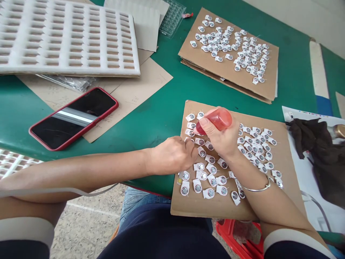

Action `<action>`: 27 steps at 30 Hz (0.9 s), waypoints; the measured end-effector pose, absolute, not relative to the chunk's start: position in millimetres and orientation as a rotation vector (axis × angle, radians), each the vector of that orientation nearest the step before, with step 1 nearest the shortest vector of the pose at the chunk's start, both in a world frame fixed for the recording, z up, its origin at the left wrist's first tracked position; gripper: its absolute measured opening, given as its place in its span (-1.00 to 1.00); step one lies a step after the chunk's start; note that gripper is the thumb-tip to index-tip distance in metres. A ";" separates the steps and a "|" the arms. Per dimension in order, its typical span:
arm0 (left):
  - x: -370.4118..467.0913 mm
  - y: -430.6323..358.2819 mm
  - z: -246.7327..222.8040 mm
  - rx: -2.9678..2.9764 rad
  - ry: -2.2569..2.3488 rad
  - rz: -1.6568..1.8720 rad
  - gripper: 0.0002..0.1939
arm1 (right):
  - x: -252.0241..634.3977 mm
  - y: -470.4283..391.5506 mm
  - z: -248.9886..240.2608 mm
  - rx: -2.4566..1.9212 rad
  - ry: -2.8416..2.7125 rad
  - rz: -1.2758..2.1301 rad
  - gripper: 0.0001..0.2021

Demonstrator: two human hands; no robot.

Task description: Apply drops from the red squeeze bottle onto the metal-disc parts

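In my right hand (226, 138) is a red squeeze bottle (219, 118), tilted with its nozzle down to the left, close over the small parts. My left hand (174, 155) is closed beside the nozzle, knuckles up, its fingertips mostly hidden. A thin pale stick with a yellowish end (179, 180) shows just below that hand; whether the fingers grip it I cannot tell. Under both hands lies a cardboard sheet (223, 210) bearing many small round silvery parts with white tabs (199, 167) and fine wires. Several are covered by my hands and right forearm.
A second cardboard stack (229, 77) with similar parts lies at the back. Left are a red-cased phone (74, 118), brown paper (151, 77) and a white slotted foam tray (136, 54). A dark cloth (314, 144) lies at right. A cable (81, 192) crosses my left forearm.
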State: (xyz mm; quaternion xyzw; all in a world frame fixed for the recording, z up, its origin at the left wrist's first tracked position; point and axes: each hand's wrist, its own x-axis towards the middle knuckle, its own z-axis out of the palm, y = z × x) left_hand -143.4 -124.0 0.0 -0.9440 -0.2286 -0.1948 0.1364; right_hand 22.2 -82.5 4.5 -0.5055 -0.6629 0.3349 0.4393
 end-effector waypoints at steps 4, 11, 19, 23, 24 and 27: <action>-143.6 -124.0 -1.2 -2.720 -0.666 -0.576 -0.77 | 22.1 -82.0 4.0 -1.249 -1.648 0.812 -0.80; -143.5 -124.1 -1.4 -2.728 -0.676 -0.575 -0.79 | 22.5 -82.0 3.9 -1.248 -1.659 0.787 -0.81; -143.2 -124.1 -0.7 -2.729 -0.685 -0.555 -0.79 | 21.9 -80.8 5.1 -1.239 -1.702 0.700 -0.82; -142.8 -124.5 -1.0 -2.728 -0.689 -0.569 -0.80 | 21.5 -79.5 4.5 -1.224 -1.708 0.663 -0.82; -142.8 -124.6 -1.1 -2.728 -0.691 -0.573 -0.80 | 21.6 -79.2 4.1 -1.225 -1.706 0.662 -0.82; -142.7 -124.8 -0.6 -2.727 -0.690 -0.567 -0.79 | 22.5 -78.7 2.7 -1.227 -1.708 0.657 -0.81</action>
